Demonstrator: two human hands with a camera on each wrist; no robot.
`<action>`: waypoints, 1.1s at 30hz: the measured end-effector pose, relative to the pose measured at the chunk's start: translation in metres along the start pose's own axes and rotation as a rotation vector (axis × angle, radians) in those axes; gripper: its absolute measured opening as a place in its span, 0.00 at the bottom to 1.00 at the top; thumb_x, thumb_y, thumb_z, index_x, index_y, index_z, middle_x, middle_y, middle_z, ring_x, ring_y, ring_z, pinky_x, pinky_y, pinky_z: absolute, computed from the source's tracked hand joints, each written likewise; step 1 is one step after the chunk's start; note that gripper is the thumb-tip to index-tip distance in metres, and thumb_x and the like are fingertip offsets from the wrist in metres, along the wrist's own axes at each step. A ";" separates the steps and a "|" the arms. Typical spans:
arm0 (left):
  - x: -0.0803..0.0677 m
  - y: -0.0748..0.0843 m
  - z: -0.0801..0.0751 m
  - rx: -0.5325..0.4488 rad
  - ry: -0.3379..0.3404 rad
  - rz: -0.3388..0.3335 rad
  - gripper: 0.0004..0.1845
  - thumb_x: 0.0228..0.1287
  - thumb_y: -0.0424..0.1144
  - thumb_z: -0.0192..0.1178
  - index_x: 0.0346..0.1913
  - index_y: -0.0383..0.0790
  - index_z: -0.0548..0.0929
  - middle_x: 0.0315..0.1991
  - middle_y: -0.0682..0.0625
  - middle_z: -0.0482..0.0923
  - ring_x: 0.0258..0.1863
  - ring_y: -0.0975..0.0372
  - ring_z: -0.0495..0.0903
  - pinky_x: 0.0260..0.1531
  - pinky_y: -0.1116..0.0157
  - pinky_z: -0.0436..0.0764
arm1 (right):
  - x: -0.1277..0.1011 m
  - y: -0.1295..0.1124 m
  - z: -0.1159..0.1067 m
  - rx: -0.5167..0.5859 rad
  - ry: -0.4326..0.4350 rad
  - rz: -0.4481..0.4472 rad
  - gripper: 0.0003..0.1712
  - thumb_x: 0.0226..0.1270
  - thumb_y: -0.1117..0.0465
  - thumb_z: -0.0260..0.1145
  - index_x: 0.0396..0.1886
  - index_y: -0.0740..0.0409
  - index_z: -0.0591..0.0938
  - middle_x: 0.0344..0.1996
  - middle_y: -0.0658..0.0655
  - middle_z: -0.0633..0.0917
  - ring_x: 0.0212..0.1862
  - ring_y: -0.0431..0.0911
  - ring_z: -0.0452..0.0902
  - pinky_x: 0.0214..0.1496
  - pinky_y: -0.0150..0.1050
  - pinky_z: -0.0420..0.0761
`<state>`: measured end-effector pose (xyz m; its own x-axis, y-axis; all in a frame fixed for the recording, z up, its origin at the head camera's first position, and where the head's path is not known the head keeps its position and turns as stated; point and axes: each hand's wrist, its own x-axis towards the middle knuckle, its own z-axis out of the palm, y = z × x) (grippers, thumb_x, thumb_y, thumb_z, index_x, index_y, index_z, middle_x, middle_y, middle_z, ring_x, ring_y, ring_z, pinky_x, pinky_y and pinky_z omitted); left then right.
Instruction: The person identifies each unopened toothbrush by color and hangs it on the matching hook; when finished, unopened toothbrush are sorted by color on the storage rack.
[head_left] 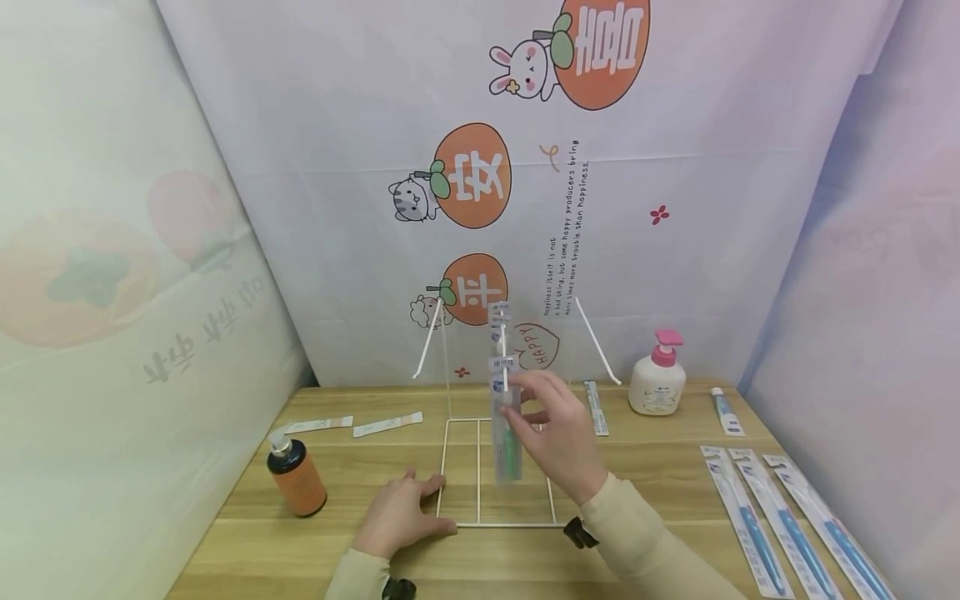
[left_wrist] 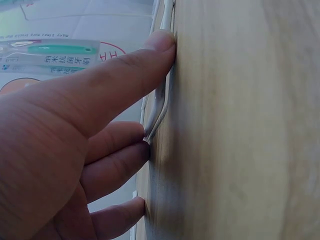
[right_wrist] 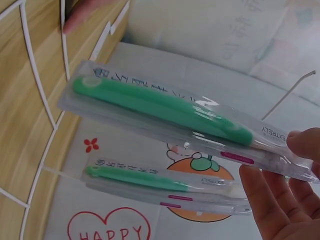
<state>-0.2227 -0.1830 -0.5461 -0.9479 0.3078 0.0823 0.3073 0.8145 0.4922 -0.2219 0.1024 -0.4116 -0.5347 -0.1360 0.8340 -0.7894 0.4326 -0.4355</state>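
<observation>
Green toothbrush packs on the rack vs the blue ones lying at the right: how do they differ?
The green toothbrush packs hang upright on the white wire rack, while the blue toothbrush packs lie flat on the table. The right hand pinches the front green pack; nothing touches the blue packs. Two green packs show, three blue. All are toothbrushes in long clear packaging. The left hand presses on the rack's base.

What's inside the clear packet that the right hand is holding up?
A green toothbrush lies inside the clear packet, pinched by the right hand. A second packed toothbrush hangs behind. The bristle end is hidden by the printed label and fingers.
</observation>
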 end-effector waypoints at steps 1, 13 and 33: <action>0.000 0.000 0.000 0.000 0.000 0.001 0.45 0.47 0.64 0.84 0.68 0.45 0.87 0.66 0.32 0.82 0.64 0.23 0.75 0.58 0.29 0.77 | 0.002 0.002 0.001 -0.012 0.001 0.001 0.28 0.57 0.76 0.82 0.57 0.58 0.85 0.52 0.56 0.86 0.44 0.48 0.87 0.35 0.33 0.89; 0.000 0.000 0.000 -0.003 -0.006 0.003 0.45 0.48 0.66 0.83 0.67 0.46 0.88 0.66 0.38 0.84 0.67 0.27 0.75 0.59 0.30 0.78 | 0.019 0.021 0.015 -0.025 -0.024 0.055 0.27 0.62 0.76 0.79 0.58 0.59 0.82 0.52 0.58 0.83 0.45 0.48 0.86 0.39 0.32 0.89; 0.001 -0.002 0.002 0.016 0.012 0.020 0.45 0.46 0.64 0.85 0.66 0.45 0.88 0.64 0.41 0.85 0.66 0.28 0.77 0.58 0.31 0.79 | 0.027 0.036 0.024 -0.037 -0.008 0.050 0.28 0.60 0.78 0.78 0.59 0.62 0.80 0.52 0.60 0.82 0.45 0.51 0.86 0.42 0.27 0.87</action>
<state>-0.2238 -0.1832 -0.5484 -0.9425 0.3183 0.1020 0.3272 0.8162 0.4762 -0.2723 0.0926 -0.4126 -0.5753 -0.1207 0.8090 -0.7502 0.4719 -0.4632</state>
